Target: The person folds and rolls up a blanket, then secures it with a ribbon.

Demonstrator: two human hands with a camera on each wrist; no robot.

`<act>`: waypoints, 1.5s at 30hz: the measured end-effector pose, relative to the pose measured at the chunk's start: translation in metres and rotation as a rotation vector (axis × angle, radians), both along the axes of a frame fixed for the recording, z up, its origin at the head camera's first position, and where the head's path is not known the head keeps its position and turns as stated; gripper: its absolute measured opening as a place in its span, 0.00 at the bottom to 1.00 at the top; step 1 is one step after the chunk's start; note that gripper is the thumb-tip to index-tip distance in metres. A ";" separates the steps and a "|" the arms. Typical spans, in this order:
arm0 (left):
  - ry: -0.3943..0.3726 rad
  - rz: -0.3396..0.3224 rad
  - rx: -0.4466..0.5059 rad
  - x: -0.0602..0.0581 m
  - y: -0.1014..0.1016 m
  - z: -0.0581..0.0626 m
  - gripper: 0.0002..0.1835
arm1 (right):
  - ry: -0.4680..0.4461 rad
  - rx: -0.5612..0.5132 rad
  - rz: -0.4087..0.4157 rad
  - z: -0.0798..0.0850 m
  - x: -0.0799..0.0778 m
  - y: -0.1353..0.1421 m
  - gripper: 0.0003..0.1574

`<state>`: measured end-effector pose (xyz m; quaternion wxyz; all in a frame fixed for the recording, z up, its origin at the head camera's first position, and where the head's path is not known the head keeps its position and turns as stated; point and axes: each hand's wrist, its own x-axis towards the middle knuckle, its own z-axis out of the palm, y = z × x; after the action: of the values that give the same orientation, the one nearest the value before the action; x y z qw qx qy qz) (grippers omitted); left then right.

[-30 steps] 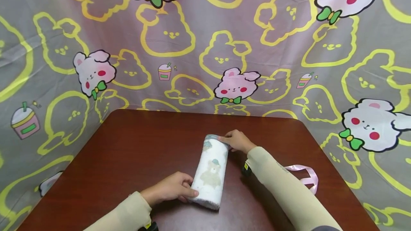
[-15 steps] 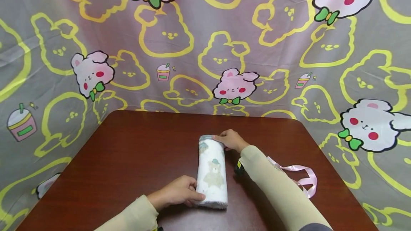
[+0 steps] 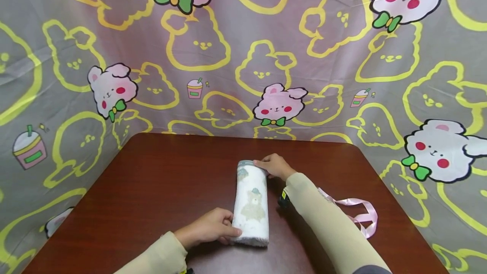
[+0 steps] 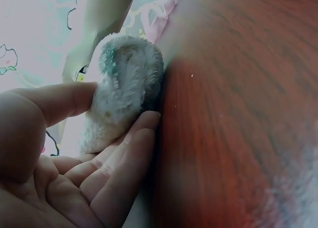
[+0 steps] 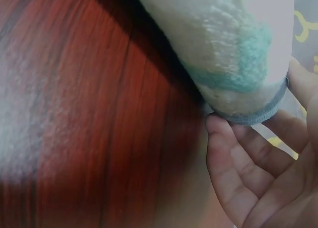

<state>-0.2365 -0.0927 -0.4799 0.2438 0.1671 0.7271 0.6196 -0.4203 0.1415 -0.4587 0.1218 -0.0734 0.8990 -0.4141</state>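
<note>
A rolled white towel (image 3: pixel 251 202) with a bear print and a grey-blue hem lies lengthwise on the brown table. My left hand (image 3: pixel 209 226) grips its near end, thumb on top and fingers at the side and underneath. In the left wrist view the fluffy rolled layers of that towel end (image 4: pixel 126 74) face the camera, between thumb and fingers. At the far end, my right hand (image 3: pixel 277 166) pinches the hemmed corner, thumb on top. The right wrist view shows the hem (image 5: pixel 256 114) between the thumb and the curled fingers of the right hand (image 5: pixel 278 173).
A pink ribbon strap (image 3: pixel 361 210) lies on the table (image 3: pixel 171 172) to the right, partly hidden behind the right sleeve (image 3: pixel 323 215). A cartoon-printed curtain (image 3: pixel 228 54) stands around the back and sides of the table.
Over the last second the towel roll has turned from a slant to nearly straight, its near end shifting right and its far end slightly left. Both hands keep hold of it.
</note>
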 end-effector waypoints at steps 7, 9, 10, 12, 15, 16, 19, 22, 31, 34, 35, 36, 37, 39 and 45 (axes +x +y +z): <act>0.007 -0.025 0.001 0.000 -0.002 0.001 0.14 | -0.007 -0.007 0.001 -0.001 0.004 0.004 0.29; 0.011 -0.034 -0.002 0.000 -0.003 0.001 0.13 | 0.000 -0.002 0.009 -0.001 0.004 0.005 0.30; 0.009 -0.037 -0.002 -0.001 -0.003 0.001 0.13 | 0.001 0.002 0.010 -0.001 0.004 0.005 0.30; 0.005 -0.042 0.000 -0.001 -0.003 0.001 0.13 | 0.009 0.015 0.013 -0.001 0.003 0.005 0.30; -0.003 -0.050 0.005 -0.002 -0.001 0.003 0.13 | 0.020 0.024 0.009 0.000 0.002 0.006 0.31; -0.002 -0.054 0.007 -0.002 -0.001 0.003 0.13 | 0.022 0.022 0.007 0.000 0.003 0.006 0.30; 0.004 -0.060 0.008 -0.001 0.001 0.005 0.14 | 0.027 0.018 0.004 0.000 0.003 0.007 0.30; 0.006 -0.057 0.006 0.000 0.002 0.004 0.14 | 0.031 0.012 0.009 0.000 0.005 0.007 0.30; -0.001 -0.056 -0.004 0.002 -0.001 0.005 0.15 | 0.024 -0.059 0.051 -0.002 0.009 0.014 0.27; -0.001 -0.062 -0.008 0.002 -0.003 0.006 0.16 | 0.006 -0.077 0.072 0.001 0.011 0.020 0.26; -0.001 -0.066 -0.009 0.002 -0.003 0.006 0.16 | -0.002 -0.086 0.077 0.002 0.012 0.022 0.25; -0.001 -0.068 -0.011 0.001 -0.004 0.006 0.16 | -0.009 -0.091 0.082 0.003 0.013 0.024 0.24; -0.001 -0.069 -0.015 0.001 -0.005 0.007 0.16 | -0.014 -0.098 0.086 0.005 0.014 0.026 0.22; 0.001 -0.072 -0.024 0.000 -0.006 0.007 0.15 | -0.020 -0.110 0.095 0.008 0.017 0.029 0.20; 0.001 -0.083 -0.024 -0.001 -0.006 0.006 0.13 | -0.009 -0.128 0.135 0.013 0.021 0.032 0.17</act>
<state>-0.2375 -0.0984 -0.4737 0.2709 0.1947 0.7272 0.5999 -0.3990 0.1732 -0.4461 0.1486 -0.1399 0.8631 -0.4619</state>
